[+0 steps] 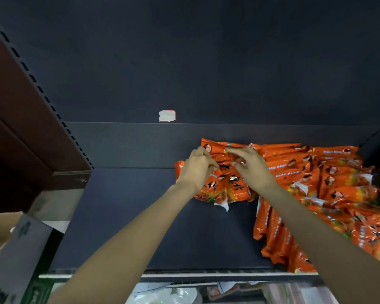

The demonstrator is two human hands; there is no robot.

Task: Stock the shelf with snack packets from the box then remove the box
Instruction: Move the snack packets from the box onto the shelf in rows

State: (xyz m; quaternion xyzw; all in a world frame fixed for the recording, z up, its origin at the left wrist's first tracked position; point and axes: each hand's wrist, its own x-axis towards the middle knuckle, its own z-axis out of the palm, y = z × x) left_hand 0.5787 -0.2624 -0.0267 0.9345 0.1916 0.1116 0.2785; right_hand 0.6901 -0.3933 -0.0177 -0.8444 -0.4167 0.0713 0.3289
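Both hands, left and right, pinching orange packets near shelf back edge; bare shelf room leftward.

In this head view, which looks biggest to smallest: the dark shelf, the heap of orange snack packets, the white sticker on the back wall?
1. Dark shelf
2. Orange snack packets, heaped on its right side
3. White sticker, plainly smallest, though it sits farthest from the camera.
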